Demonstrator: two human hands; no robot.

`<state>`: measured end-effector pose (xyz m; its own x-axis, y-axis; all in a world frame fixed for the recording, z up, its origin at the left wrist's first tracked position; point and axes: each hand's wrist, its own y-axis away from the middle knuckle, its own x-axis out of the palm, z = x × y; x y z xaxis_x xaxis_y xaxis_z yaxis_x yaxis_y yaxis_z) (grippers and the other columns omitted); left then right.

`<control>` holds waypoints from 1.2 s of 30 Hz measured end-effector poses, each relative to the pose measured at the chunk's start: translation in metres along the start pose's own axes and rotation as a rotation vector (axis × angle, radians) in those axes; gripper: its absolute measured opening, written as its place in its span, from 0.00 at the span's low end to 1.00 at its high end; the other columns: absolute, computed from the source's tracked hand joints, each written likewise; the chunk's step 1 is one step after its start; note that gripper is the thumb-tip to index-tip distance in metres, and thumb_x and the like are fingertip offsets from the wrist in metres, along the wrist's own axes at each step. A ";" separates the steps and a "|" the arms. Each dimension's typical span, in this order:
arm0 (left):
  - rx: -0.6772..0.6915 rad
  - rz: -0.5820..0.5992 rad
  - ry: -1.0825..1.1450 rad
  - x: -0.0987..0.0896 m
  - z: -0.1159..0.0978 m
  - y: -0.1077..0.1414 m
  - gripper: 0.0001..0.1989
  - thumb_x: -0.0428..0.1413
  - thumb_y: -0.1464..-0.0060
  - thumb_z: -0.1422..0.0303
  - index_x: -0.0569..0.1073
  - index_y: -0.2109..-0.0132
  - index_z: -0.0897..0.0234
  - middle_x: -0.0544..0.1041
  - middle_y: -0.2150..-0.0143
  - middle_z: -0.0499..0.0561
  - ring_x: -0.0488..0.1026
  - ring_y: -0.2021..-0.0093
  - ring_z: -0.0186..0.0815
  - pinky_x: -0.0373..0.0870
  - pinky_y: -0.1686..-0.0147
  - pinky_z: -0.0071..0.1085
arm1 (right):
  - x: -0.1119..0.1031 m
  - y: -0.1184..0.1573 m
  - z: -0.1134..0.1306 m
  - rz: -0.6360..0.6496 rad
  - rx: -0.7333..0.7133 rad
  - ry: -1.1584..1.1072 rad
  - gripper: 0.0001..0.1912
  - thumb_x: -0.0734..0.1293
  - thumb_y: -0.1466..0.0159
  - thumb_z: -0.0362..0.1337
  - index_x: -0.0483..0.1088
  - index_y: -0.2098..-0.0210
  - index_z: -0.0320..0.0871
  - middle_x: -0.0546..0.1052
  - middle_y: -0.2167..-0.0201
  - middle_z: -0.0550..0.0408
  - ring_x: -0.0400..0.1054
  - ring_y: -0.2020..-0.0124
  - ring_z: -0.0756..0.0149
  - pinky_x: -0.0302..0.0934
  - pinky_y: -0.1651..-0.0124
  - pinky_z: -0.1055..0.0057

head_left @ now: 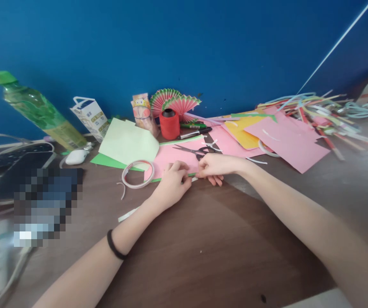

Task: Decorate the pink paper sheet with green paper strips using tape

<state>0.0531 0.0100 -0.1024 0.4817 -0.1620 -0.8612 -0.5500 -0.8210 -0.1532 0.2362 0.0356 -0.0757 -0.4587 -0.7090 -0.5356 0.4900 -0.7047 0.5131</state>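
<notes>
A pink paper sheet with green edges (164, 159) lies flat before me. My left hand (173, 184) rests with curled fingers on its near edge, seeming to pinch it. At the sheet's near right corner, my right hand (214, 166) has thumb and forefinger pressed together, its other fingers loosely bent beneath. A short white strip (194, 179) shows between the hands; whether the right fingertips hold it is hidden. Black-handled scissors (190, 149) lie on the sheet just beyond my right hand, blades pointing left. Left of my left hand, a roll of tape (138, 185) lies partly over the sheet.
Pale green paper (129, 143), a red spool-like container (169, 126) and folded paper fans (179, 102) stand behind. Pink sheets (286, 143) and a tangle of strips (319, 115) lie right. A green bottle (43, 111), carton (90, 117), white earphone case (76, 157) and blurred-out device (49, 201) are left.
</notes>
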 end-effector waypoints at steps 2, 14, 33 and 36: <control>-0.001 0.001 0.001 0.000 0.000 0.000 0.10 0.49 0.49 0.73 0.68 0.76 0.65 0.68 0.55 0.53 0.61 0.55 0.41 0.60 0.51 0.41 | 0.000 0.000 0.000 -0.001 0.007 0.002 0.15 0.64 0.43 0.45 0.63 0.77 0.40 0.71 0.87 0.60 0.64 0.88 0.75 0.54 0.84 0.78; -0.008 0.007 0.002 -0.001 -0.001 0.000 0.10 0.49 0.49 0.72 0.68 0.76 0.66 0.68 0.55 0.54 0.61 0.55 0.41 0.60 0.50 0.41 | 0.001 0.000 0.002 -0.014 0.013 0.017 0.14 0.64 0.43 0.44 0.62 0.77 0.41 0.70 0.87 0.60 0.63 0.88 0.75 0.54 0.84 0.78; -0.029 0.004 0.079 0.000 0.002 -0.002 0.11 0.50 0.49 0.72 0.64 0.79 0.65 0.68 0.55 0.53 0.62 0.54 0.41 0.60 0.49 0.40 | 0.003 0.002 0.005 -0.053 0.060 0.041 0.13 0.64 0.44 0.42 0.61 0.79 0.41 0.69 0.89 0.61 0.61 0.90 0.76 0.52 0.85 0.79; -0.040 0.010 0.101 -0.001 0.002 -0.002 0.12 0.50 0.49 0.71 0.63 0.79 0.64 0.67 0.55 0.53 0.63 0.54 0.40 0.60 0.49 0.39 | 0.003 0.002 0.005 -0.055 0.059 0.040 0.13 0.64 0.44 0.42 0.61 0.79 0.41 0.70 0.89 0.61 0.61 0.89 0.76 0.51 0.85 0.79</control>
<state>0.0523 0.0129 -0.1025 0.5439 -0.2231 -0.8089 -0.5286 -0.8398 -0.1238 0.2324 0.0317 -0.0729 -0.4533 -0.6682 -0.5899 0.4195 -0.7439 0.5202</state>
